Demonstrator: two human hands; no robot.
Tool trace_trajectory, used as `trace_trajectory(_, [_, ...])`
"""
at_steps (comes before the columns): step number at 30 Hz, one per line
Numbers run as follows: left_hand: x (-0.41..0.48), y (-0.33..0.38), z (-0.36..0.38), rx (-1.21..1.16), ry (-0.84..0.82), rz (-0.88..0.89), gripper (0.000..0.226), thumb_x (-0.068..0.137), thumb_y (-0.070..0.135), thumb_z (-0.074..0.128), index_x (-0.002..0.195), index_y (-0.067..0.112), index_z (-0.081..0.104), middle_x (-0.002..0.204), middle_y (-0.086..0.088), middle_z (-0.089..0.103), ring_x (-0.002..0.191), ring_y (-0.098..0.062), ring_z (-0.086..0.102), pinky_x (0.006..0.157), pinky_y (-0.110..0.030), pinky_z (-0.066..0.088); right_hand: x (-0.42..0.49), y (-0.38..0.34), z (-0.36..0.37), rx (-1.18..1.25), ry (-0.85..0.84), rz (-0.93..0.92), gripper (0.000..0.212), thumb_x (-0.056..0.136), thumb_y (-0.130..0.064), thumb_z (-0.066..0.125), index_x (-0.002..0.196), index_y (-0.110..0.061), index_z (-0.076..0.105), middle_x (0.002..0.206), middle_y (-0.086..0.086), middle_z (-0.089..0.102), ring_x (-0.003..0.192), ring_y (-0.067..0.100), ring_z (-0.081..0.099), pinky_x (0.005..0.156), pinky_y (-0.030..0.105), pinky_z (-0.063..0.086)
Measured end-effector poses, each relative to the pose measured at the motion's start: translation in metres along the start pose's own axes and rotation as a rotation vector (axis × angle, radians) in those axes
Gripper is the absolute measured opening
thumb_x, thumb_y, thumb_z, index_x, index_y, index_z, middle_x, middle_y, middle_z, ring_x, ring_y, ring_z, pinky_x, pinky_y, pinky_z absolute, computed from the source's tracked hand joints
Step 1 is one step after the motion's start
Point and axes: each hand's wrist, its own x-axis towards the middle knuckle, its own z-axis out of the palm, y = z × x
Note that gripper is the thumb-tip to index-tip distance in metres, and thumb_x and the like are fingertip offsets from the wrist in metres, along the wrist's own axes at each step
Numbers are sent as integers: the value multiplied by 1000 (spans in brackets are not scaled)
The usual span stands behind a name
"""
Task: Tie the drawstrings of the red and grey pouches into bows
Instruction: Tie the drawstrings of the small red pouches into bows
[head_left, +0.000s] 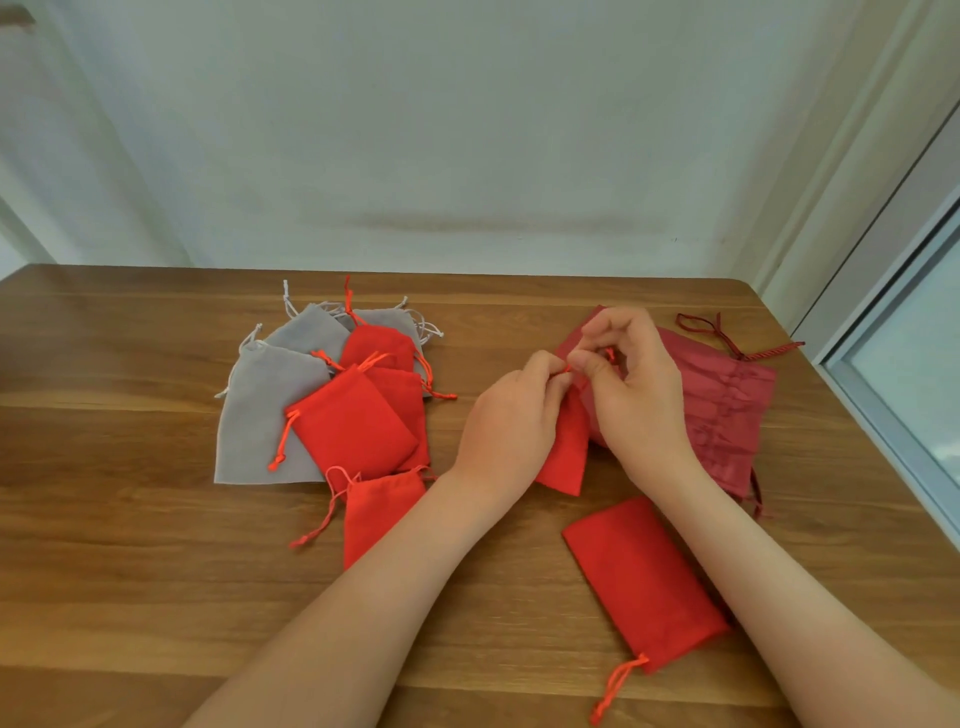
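Observation:
A small red pouch (566, 452) hangs between my hands above the table. My left hand (511, 415) pinches its orange-red drawstring (566, 369) from the left. My right hand (636, 384) pinches the same string from the right, fingers curled. Most of the string is hidden by my fingers. Another red pouch (644, 582) lies near my right forearm, its string trailing toward me. A pile of several red pouches (358, 426) and grey pouches (260, 415) lies at the left.
A larger dark red translucent bag (727, 410) with a dark cord lies behind my right hand. The wooden table (130, 545) ends at a wall behind and a window frame (883, 415) on the right.

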Motion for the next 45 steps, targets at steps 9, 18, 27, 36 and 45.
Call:
trace_trajectory(9, [9,-9,-7,-676,90,-451,16,89,14,63,73,17,63,79,-2,65,75,-8,54,73,-26,40,9,28,-11,-412,-287,-163,20,93,-6,53,106,-7,69,105,7,57,100,17,40,88,-1,20])
trace_trajectory(18, [9,-4,-13,-499,85,-397,16,92,21,58,82,25,71,75,16,66,74,-1,56,71,-20,40,16,24,-18,-363,-305,92,27,92,-24,58,65,-20,56,76,-5,51,84,16,42,71,27,26])
trace_trajectory(27, [3,-3,-5,63,135,-139,14,91,18,59,90,12,72,85,-5,70,83,-24,57,71,-26,32,7,9,-4,286,-313,375,27,93,-5,42,69,-12,53,67,0,47,63,9,38,62,25,31])
trace_trajectory(36, [4,-9,-4,60,79,-83,27,89,18,46,85,6,69,77,-11,64,77,-29,57,67,-29,30,1,13,-6,161,-400,148,19,95,-1,47,90,-12,62,77,-4,55,69,1,45,66,15,36])
trace_trajectory(45, [5,-9,-5,12,-4,-48,21,93,8,46,90,6,66,78,-9,58,77,-20,48,66,-22,24,-2,15,-4,-69,-317,-11,18,91,-1,53,94,-17,61,87,-5,64,78,-2,54,70,12,39])
